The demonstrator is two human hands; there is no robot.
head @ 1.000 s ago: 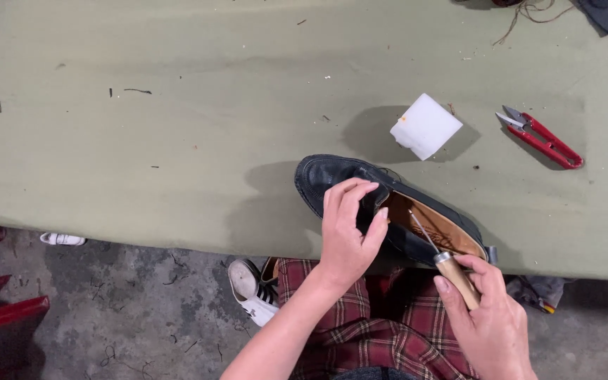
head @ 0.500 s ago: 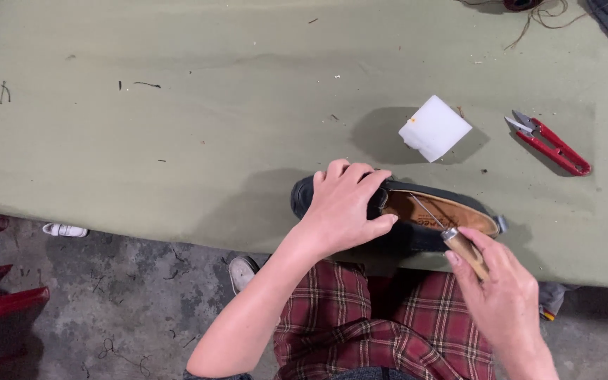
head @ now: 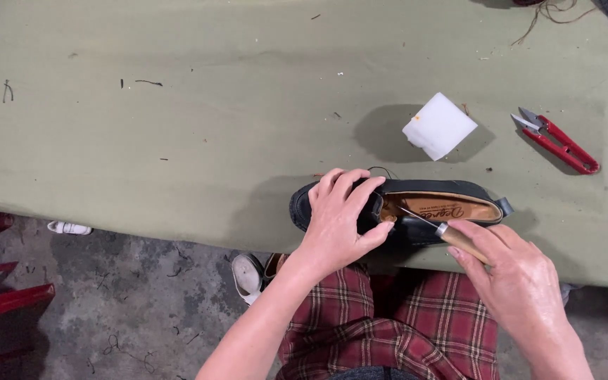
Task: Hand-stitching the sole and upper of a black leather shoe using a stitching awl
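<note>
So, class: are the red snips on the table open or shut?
Open: the red snips have blades spread apart at the tips.

The black leather shoe I'm working on lies on its sole at the near edge of the green table, a little right of centre and low in the frame, toe pointing left and heel right, with a small pull tab at the heel. Its tan insole shows through the open top. My awl has a pale wooden handle and a thin metal shaft; it slants up-left from the lower right, its tip at the shoe's opening, beside the vamp.
</note>
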